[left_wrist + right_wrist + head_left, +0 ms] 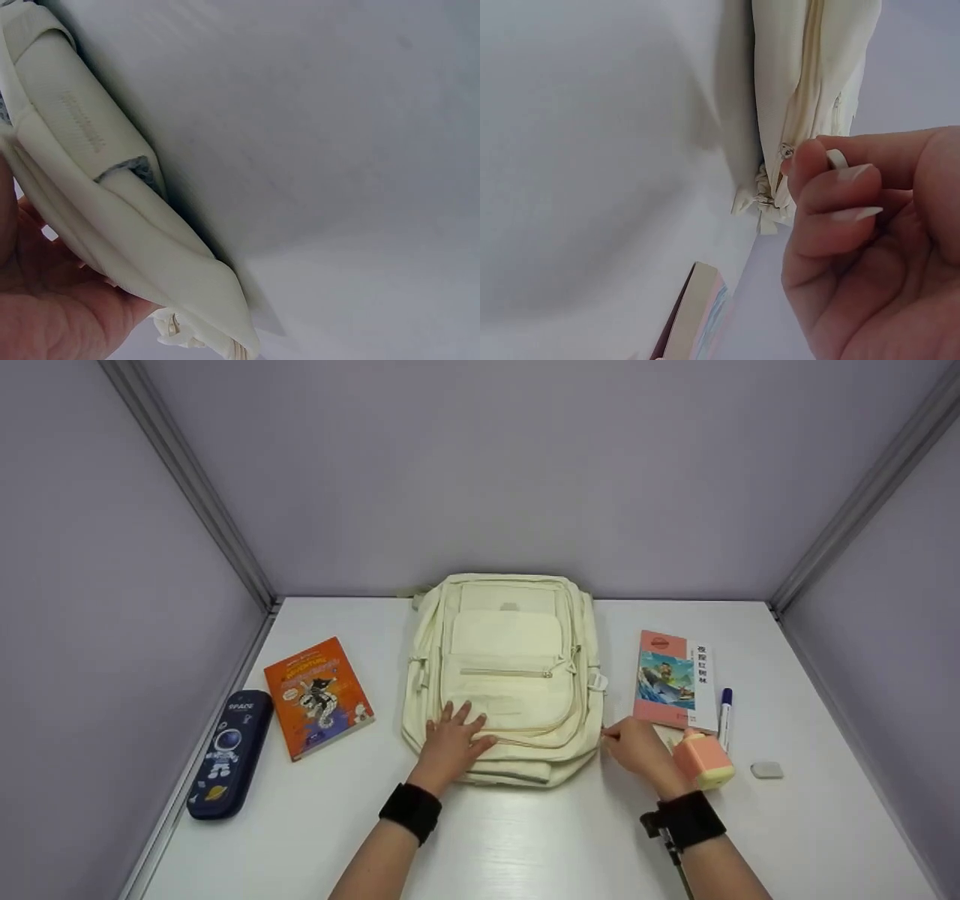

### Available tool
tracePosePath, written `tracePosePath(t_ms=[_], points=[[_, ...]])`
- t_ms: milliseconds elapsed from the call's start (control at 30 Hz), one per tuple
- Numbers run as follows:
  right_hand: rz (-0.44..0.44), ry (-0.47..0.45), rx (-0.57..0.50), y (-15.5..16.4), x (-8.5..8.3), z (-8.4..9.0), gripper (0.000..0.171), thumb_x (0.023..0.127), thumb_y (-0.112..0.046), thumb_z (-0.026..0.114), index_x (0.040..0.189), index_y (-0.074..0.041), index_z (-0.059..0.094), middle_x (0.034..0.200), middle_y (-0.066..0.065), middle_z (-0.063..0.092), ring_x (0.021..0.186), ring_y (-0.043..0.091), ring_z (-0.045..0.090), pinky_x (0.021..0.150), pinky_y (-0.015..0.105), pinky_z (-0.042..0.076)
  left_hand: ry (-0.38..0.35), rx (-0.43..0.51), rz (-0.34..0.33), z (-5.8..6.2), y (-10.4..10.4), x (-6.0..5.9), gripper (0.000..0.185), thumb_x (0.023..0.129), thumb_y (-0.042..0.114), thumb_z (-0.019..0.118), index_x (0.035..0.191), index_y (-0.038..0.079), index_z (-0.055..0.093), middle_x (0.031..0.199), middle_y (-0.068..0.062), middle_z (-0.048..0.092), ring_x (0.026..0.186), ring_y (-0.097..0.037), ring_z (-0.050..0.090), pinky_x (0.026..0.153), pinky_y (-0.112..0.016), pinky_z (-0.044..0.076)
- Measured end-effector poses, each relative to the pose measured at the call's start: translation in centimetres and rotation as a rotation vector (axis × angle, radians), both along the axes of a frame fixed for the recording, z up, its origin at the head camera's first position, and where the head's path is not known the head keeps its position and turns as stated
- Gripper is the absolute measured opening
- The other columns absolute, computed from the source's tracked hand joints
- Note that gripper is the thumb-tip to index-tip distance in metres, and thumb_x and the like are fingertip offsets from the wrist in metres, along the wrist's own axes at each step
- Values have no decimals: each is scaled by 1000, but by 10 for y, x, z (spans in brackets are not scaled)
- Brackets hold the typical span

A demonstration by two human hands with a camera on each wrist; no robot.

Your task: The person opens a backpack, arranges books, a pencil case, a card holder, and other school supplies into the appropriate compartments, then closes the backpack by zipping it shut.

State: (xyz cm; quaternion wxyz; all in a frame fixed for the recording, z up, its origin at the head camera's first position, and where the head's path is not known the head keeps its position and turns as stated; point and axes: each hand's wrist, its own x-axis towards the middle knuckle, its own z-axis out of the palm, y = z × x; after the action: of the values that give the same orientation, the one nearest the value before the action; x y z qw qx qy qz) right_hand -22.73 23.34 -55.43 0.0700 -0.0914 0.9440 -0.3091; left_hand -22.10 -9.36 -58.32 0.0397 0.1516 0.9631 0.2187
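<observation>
A cream backpack (506, 634) lies front side up in the middle of the white table. My left hand (450, 742) rests on its lower front, fingers spread and pointing away from me. In the left wrist view the palm (60, 307) shows beside the bag's bottom edge. At the bag's lower right side, my right hand (637, 746) has its fingers curled and pinches a zipper pull (837, 159). The zipper slider (786, 151) sits right at the fingertips in the right wrist view, on the zipper running along the bag's side.
On the left lie an orange book (319, 697) and a dark blue pencil case (231, 754). To the right are a pink book (667, 679), a capped marker (725, 716), a pink and yellow blocky object (703, 760) near my right wrist, and an eraser (766, 770). Partition walls surround the table.
</observation>
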Motion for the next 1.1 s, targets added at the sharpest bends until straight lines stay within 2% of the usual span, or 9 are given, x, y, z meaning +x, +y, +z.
tracePosePath(t_ms=[133, 267, 467, 700, 867, 1100], points=[[36, -31, -5, -1, 10, 5, 21, 93, -3, 60, 80, 1, 75, 54, -3, 48, 47, 11, 38, 49, 28, 31, -1, -4, 2, 0, 1, -1, 59, 98, 54, 48, 141, 15, 55, 153, -17, 35, 142, -46, 22, 102, -70, 25], [61, -97, -41, -5, 19, 9, 28, 95, -6, 58, 69, -2, 70, 51, -5, 49, 45, 9, 40, 47, 27, 32, -9, 4, 9, -1, 1, -1, 59, 98, 54, 48, 142, 15, 55, 154, -17, 35, 142, -45, 21, 103, -70, 24], [10, -170, -138, -11, 29, 10, 26, 95, -7, 56, 76, 0, 72, 54, -1, 54, 46, 11, 48, 47, 28, 38, -2, 10, 33, -2, 2, -1, 59, 98, 54, 47, 141, 15, 55, 154, -16, 35, 143, -44, 21, 103, -70, 23], [-3, -200, -243, -23, 38, 10, 26, 94, -7, 55, 75, 2, 70, 54, 0, 52, 45, 10, 47, 48, 28, 36, 19, -22, 78, -2, 8, 0, 55, 99, 53, 45, 140, 18, 57, 153, -14, 37, 142, -43, 24, 103, -70, 25], [2, -229, -343, -33, 44, 9, 22, 95, -6, 54, 85, 3, 73, 58, 1, 55, 46, 10, 46, 48, 27, 37, 26, -25, 108, -1, 11, 0, 54, 100, 52, 44, 139, 17, 58, 153, -13, 38, 142, -42, 25, 103, -70, 25], [9, -253, -488, -51, 49, 5, 23, 94, -2, 53, 80, 9, 66, 60, 2, 55, 49, 11, 47, 47, 25, 39, 3, -25, 126, -1, 13, 0, 54, 100, 51, 43, 140, 17, 57, 154, -12, 37, 143, -41, 23, 104, -69, 24]])
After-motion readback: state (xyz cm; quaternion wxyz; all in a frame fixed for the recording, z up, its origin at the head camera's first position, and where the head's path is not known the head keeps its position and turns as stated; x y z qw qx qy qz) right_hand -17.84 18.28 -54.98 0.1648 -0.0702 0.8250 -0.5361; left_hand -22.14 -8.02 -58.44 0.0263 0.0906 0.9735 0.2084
